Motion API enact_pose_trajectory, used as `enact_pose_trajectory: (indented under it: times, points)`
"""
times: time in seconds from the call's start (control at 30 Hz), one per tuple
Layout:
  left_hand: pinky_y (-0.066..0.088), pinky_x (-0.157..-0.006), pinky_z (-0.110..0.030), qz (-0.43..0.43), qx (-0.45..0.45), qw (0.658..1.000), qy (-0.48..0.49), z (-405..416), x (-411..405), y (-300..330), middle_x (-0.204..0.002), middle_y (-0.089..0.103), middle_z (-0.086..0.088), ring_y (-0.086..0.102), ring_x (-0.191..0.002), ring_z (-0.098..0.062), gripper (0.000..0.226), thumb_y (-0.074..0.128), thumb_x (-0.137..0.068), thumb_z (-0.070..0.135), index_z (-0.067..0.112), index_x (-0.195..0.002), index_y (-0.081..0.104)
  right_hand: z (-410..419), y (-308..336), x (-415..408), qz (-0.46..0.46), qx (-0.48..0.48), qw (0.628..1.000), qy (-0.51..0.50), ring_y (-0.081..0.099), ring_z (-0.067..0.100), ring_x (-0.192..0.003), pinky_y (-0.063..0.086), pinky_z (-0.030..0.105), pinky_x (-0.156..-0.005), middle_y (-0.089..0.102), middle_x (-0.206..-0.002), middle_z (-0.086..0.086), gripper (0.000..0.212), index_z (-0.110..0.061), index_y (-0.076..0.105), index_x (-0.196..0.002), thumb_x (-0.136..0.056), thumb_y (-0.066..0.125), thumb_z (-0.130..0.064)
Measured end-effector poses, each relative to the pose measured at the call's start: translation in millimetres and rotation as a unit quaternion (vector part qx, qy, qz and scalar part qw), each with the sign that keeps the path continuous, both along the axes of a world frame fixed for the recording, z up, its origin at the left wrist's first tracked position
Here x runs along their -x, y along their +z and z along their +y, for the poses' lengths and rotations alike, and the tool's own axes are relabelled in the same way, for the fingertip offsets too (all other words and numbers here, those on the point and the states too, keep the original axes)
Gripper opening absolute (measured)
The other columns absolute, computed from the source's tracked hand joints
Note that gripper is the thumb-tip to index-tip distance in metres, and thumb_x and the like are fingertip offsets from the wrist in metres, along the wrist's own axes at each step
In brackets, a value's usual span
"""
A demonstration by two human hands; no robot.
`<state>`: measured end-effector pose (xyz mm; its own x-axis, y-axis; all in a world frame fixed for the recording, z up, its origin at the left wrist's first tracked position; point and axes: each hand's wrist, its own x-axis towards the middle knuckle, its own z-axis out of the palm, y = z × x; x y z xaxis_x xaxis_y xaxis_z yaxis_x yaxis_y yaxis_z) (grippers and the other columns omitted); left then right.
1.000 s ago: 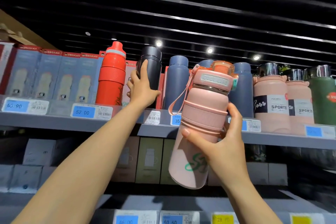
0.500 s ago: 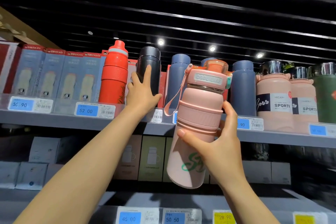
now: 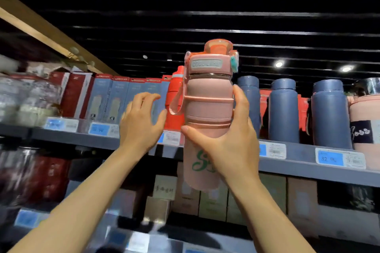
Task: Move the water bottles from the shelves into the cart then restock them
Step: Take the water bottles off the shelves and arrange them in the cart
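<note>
Pink bottle [image 3: 207,113] is held upright in front of the top shelf [image 3: 298,153], raised off it, base below shelf-edge level and lid well above the shelved stock. Right hand [image 3: 230,146] — grip clamped round the lower body, thumb across the front, fingers up the far side. Left hand [image 3: 141,123] — grip apart, fingers loosely spread, holding nothing, just beside the red bottle [image 3: 174,98] and the bottle's carry strap [image 3: 177,98].

Risks, as judged from here:
- One-hand hold low on a tall body; the top-heavy lid could tip the bottle fwd if the hold slackens.
- The strap hangs in a loose loop; it may snag the red bottle's cap or left-hand fingers and drag stock off the shelf.
- Blue flasks [image 3: 283,111] stand close together to the right w/ narrow gaps; seating the base at an angle could knock one over.
- Shelf sits high, arms reach up — base placement is partly blind.

Shelf surface: grey, flat, w/ price tags [image 3: 330,158] clipped along the front edge. Boxed stock [image 3: 115,98] lines the left; more boxes on the shelf below. Room: shop aisle, dark slatted ceiling [image 3: 205,16], spot lamps [image 3: 279,64]. No cart in view. Left side is motion-blurred.
</note>
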<state>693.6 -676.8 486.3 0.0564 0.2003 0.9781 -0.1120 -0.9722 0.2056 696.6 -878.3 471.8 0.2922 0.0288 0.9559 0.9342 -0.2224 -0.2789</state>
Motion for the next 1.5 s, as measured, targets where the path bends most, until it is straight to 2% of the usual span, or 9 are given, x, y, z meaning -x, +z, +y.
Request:
enact_pose_trajectory:
  times: [0.3, 0.5, 0.63, 0.73, 0.93, 1.13, 1.27, 1.4, 1.5]
  points:
    - [0.044, -0.083, -0.046, -0.011, -0.02, 0.998, 0.066, 173.5, 39.0, -1.8, -0.117, 0.056, -0.007, 0.055, -0.105, -0.032, 0.046, 0.044, -0.086, 0.042, 0.014, -0.118, 0.059, 151.5, 61.3, 15.7, -0.054, -0.029, 0.989, -0.134, 0.049, 0.03, -0.119, 0.042, 0.038, -0.082, 0.046, -0.134, 0.005, 0.115, -0.032, 0.004, -0.152, -0.066, 0.072, -0.066]
    - [0.04, -0.092, -0.048, 0.079, -0.059, 0.993, 0.062, 254.8, 18.4, -16.6, -0.128, 0.056, -0.007, 0.055, -0.114, -0.032, 0.056, 0.03, -0.089, 0.05, 0.017, -0.125, 0.058, 247.3, 97.1, -1.2, -0.074, -0.072, 0.973, -0.205, 0.046, 0.032, -0.119, 0.042, 0.038, -0.08, 0.03, -0.148, 0.002, 0.111, -0.024, 0.009, -0.153, -0.07, 0.076, -0.054]
    - [0.035, -0.099, -0.045, 0.089, -0.134, 0.985, 0.055, 266.2, 10.4, -25.5, -0.128, 0.06, -0.006, 0.054, -0.116, -0.027, 0.052, 0.034, -0.092, 0.05, 0.02, -0.126, 0.059, 288.3, 92.4, -20.5, -0.026, -0.048, 0.961, -0.27, 0.047, 0.033, -0.119, 0.045, 0.04, -0.079, 0.027, -0.149, 0.003, 0.112, -0.027, 0.003, -0.153, -0.072, 0.073, -0.055]
    - [0.04, -0.099, -0.049, 0.101, -0.171, 0.978, 0.07, 269.4, 9.2, -33.0, -0.125, 0.063, -0.006, 0.057, -0.116, -0.026, 0.052, 0.032, -0.093, 0.05, 0.021, -0.124, 0.062, 305.7, 84.6, -32.2, 0.012, -0.019, 0.949, -0.314, 0.049, 0.035, -0.115, 0.045, 0.041, -0.078, 0.029, -0.147, 0.008, 0.111, -0.029, -0.002, -0.153, -0.073, 0.069, -0.059]
    - [0.038, -0.1, -0.051, 0.12, -0.177, 0.974, 0.069, 269.8, 8.3, -36.0, -0.118, 0.066, -0.004, 0.06, -0.111, -0.025, 0.051, 0.03, -0.093, 0.047, 0.019, -0.119, 0.065, 303.4, 71.1, -47.6, 0.088, 0.036, 0.923, -0.374, 0.052, 0.037, -0.111, 0.032, 0.036, -0.07, 0.032, -0.139, 0.011, 0.109, -0.028, -0.003, -0.152, -0.076, 0.07, -0.056]
    - [0.031, -0.099, -0.044, 0.11, -0.189, 0.973, 0.071, 271.7, 7.8, -37.0, -0.113, 0.068, -0.001, 0.061, -0.107, -0.023, 0.05, 0.032, -0.093, 0.046, 0.017, -0.116, 0.066, 309.1, 72.5, -57.1, 0.13, 0.072, 0.899, -0.412, 0.05, 0.04, -0.11, 0.033, 0.037, -0.068, 0.027, -0.141, 0.016, 0.108, -0.024, -0.004, -0.151, -0.077, 0.07, -0.053]
    - [0.031, -0.098, -0.043, 0.103, -0.19, 0.974, 0.066, 271.8, 8.3, -37.5, -0.113, 0.068, -0.002, 0.062, -0.106, -0.024, 0.049, 0.033, -0.093, 0.045, 0.016, -0.115, 0.067, 311.1, 74.4, -62.7, 0.138, 0.089, 0.886, -0.434, 0.05, 0.039, -0.108, 0.035, 0.037, -0.065, 0.033, -0.137, 0.019, 0.112, -0.024, -0.006, -0.151, -0.076, 0.07, -0.058]
    - [0.03, -0.098, -0.042, 0.1, -0.187, 0.975, 0.061, 271.4, 9.2, -37.0, -0.111, 0.068, -0.001, 0.062, -0.103, -0.024, 0.048, 0.034, -0.092, 0.045, 0.017, -0.114, 0.067, 305.8, 74.3, -65.7, 0.163, 0.097, 0.899, -0.395, 0.047, 0.04, -0.115, 0.041, 0.042, -0.077, 0.038, -0.135, 0.02, 0.117, -0.03, -0.009, -0.15, -0.07, 0.068, -0.068]
    - [0.031, -0.097, -0.043, 0.099, -0.184, 0.976, 0.062, 270.3, 9.7, -37.1, -0.109, 0.069, -0.001, 0.062, -0.101, -0.024, 0.048, 0.034, -0.092, 0.044, 0.016, -0.113, 0.067, 299.8, 73.8, -65.3, 0.17, 0.084, 0.924, -0.332, 0.048, 0.041, -0.115, 0.044, 0.044, -0.084, 0.039, -0.133, 0.021, 0.11, -0.035, -0.007, -0.149, -0.074, 0.07, -0.058]
